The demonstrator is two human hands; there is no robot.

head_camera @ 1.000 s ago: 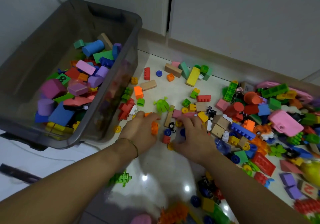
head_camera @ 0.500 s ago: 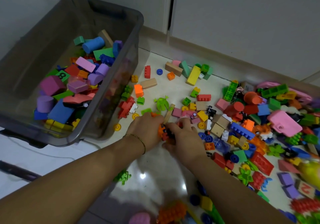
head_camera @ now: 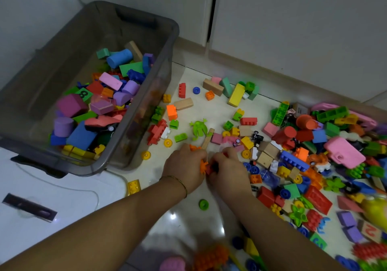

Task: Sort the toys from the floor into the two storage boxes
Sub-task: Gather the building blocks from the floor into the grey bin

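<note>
Orange toy (head_camera: 203, 166) gripped between left hand (head_camera: 184, 164), right hand (head_camera: 228, 168).

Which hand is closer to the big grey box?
Left. The left hand is just right of the grey box; the right hand sits beyond it, farther from the box. Small toys are bunched between them.

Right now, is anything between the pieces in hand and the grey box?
Nothing visible blocks it. The left hand and right hand grip small pieces; only loose bricks lie on the floor before the grey box.

Grey translucent box (head_camera: 69, 40), green frog (head_camera: 198, 128), pink plate (head_camera: 343, 152); gripped piece (head_camera: 202, 166) seems orange.
</note>
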